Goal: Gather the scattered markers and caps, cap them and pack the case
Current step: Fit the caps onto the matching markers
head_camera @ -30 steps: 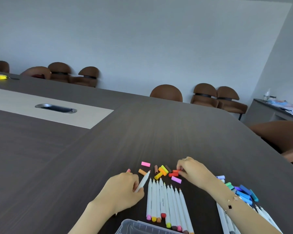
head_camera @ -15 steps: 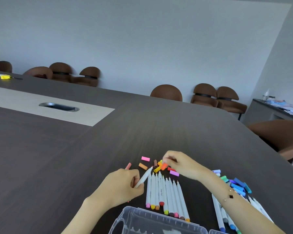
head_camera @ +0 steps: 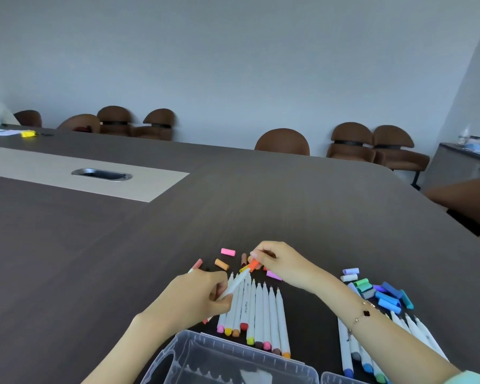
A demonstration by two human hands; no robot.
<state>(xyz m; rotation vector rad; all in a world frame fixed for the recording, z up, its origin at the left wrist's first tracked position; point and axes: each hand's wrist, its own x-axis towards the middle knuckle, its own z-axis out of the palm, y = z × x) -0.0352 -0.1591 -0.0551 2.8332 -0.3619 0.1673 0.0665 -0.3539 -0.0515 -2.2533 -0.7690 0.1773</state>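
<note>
My left hand (head_camera: 197,293) grips a white marker (head_camera: 234,284) that points up and right. My right hand (head_camera: 281,261) pinches an orange cap (head_camera: 253,264) right at that marker's tip. A second marker with a salmon cap (head_camera: 196,264) also sticks out of my left hand. Below lies a row of white markers (head_camera: 257,311) with coloured ends. Loose pink (head_camera: 228,251), orange (head_camera: 221,264) and brown (head_camera: 243,259) caps lie beyond them. The clear plastic case (head_camera: 233,361) sits at the bottom edge.
Blue, green and lilac caps (head_camera: 383,293) are heaped at the right, with more white markers (head_camera: 355,350) under my right forearm. The dark table carries a cable port (head_camera: 101,174) at the left. Brown chairs (head_camera: 281,142) line the far side.
My right hand picked an orange cap from the pile and carried it left to the tip of the marker in my left hand. The view tilted down, showing more of the case.
</note>
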